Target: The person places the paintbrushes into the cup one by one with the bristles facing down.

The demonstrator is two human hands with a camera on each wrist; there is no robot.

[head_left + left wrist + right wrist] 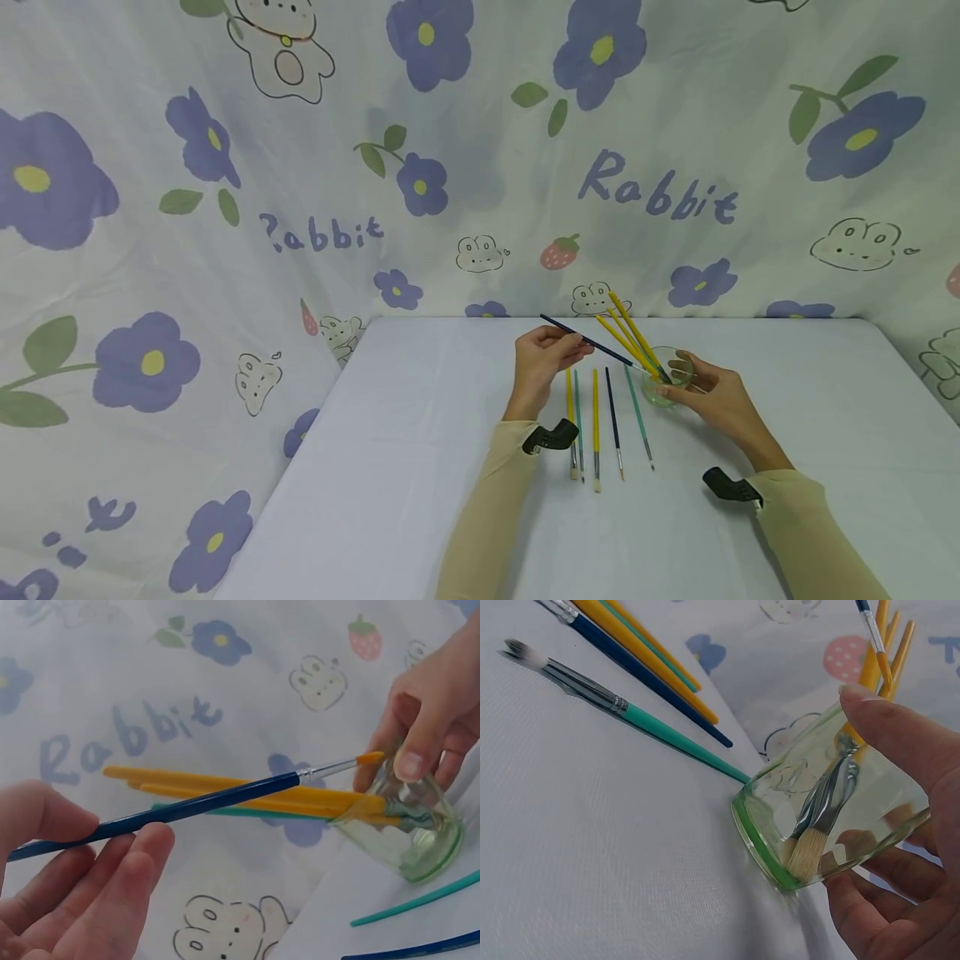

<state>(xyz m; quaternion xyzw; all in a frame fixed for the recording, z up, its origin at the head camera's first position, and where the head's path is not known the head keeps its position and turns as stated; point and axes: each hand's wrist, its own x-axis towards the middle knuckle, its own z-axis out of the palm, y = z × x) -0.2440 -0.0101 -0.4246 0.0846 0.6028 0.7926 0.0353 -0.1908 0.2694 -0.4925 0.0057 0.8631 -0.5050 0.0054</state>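
Note:
My left hand [546,364] pinches a dark blue paintbrush [202,805] between thumb and fingertips. Its orange bristle tip points toward the mouth of a pale green glass jar [780,772], overlapping the rim in the left wrist view. My right hand [716,396] grips the jar around its side, thumb near the rim, and holds it tilted to the left. Inside lean several brushes, yellow-handled ones [628,329] and a teal one [247,813], bristles down at the glass bottom [808,855].
On the white table [390,467] several paintbrushes lie in a row between my arms: yellow ones [596,417], a dark blue one [612,408] and teal ones [637,408]. A patterned cloth [480,167] with flowers and rabbits hangs behind the table's far edge.

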